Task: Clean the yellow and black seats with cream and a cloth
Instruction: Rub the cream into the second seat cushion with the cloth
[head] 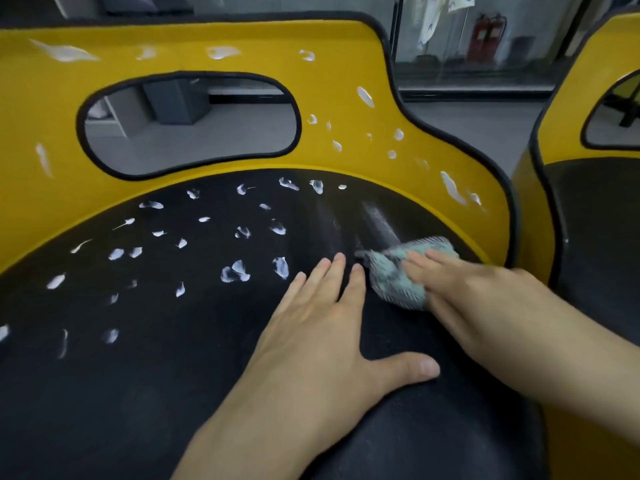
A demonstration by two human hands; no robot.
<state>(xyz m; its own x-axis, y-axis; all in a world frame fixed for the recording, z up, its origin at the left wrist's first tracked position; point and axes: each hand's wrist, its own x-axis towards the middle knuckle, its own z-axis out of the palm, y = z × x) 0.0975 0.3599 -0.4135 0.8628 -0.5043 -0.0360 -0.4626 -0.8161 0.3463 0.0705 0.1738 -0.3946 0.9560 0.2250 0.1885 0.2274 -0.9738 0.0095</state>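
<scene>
While bracing for the wipe, left hand (311, 327) flat on black seat (138, 393), fingers (325, 271) straight, empty; right hand (467, 292), fingers extended, pressing cloth (391, 271) at seat's right side; cream dabs (235, 271) unwiped leftward.

I get a single head-worn view, looking forward and steeply down from close above the black seat pad (138, 393). It faces the yellow backrest (346, 64), bowed by the wide lens. The left hand (318, 341) and right hand (460, 289) enter from below, and a second seat (602, 237) clips the right edge.
</scene>
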